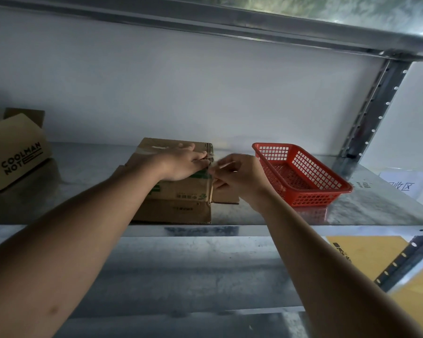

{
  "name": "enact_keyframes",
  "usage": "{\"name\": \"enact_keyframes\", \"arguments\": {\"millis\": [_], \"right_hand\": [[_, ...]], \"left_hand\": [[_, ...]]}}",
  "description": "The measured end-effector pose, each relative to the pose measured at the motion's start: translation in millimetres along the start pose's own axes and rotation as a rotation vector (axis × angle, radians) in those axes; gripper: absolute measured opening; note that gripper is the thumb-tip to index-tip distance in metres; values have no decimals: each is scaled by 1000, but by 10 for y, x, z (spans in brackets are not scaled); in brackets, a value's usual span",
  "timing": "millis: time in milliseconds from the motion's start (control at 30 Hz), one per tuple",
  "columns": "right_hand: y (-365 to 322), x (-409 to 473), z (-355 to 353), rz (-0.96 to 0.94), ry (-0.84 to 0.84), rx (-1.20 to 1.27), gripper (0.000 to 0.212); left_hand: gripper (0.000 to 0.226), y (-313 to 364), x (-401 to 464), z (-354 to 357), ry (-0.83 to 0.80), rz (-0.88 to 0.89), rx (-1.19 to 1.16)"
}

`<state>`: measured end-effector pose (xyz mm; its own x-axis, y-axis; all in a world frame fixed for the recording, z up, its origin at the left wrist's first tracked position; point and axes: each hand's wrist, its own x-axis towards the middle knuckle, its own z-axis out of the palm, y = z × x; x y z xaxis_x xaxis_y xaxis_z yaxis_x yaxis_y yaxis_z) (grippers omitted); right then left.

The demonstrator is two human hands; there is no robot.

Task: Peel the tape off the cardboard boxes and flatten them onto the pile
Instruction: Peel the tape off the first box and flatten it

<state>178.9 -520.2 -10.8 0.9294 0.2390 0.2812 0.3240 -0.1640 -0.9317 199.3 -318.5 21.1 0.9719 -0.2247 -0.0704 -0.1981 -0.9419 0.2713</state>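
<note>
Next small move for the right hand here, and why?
Probably keep pulling the tape rightward off the box: the right hand pinches a lifted strip at the box's edge, the left hand presses the box down, and the basket sits beside it.

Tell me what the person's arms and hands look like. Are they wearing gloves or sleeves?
No gloves and no sleeves show. Both forearms are bare all the way to the bottom of the picture, and the left hand and right hand are bare too. I can see no watch, ring or bracelet on either wrist, though the fingers are a bit blurred.
</note>
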Motion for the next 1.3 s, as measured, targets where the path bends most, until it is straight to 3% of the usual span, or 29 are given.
{"name": "enact_keyframes", "arguments": {"millis": [67,100,233,333,467,567,633,733,900,1000,1167,1300], "right_hand": [[-3,-7,-43,45,26,71,57],[-4,-16,-56,43,50,41,56],[84,-2,-41,-74,254,-292,9],[161,33,-43,-81,342,-431,20],[294,91,11,-38,286,-466,29],[316,101,97,-114,288,-469,27],[303,87,111,-222,295,-487,34],[285,83,76,-319,280,-591,24],[296,126,72,-284,343,-595,10],[302,126,123,-157,367,-515,8],[267,134,69,70,238,-261,15],[112,128,35,57,143,-518,23]], "left_hand": [[64,75,12,8,23,-35,5],[64,118,18,13,36,-61,4],[72,291,51,5,7,-198,-16],[71,354,27,-26,1,-221,-63],[55,289,-45,-81,-3,-64,-130],[51,219,-64,-87,13,31,-70],[51,170,-53,-50,52,15,11],[56,117,-34,16,85,-19,53],[58,98,-10,47,105,-25,45],[55,100,6,61,114,-47,61],[53,124,37,62,120,-53,88],[53,101,50,56,105,-51,90]]}}
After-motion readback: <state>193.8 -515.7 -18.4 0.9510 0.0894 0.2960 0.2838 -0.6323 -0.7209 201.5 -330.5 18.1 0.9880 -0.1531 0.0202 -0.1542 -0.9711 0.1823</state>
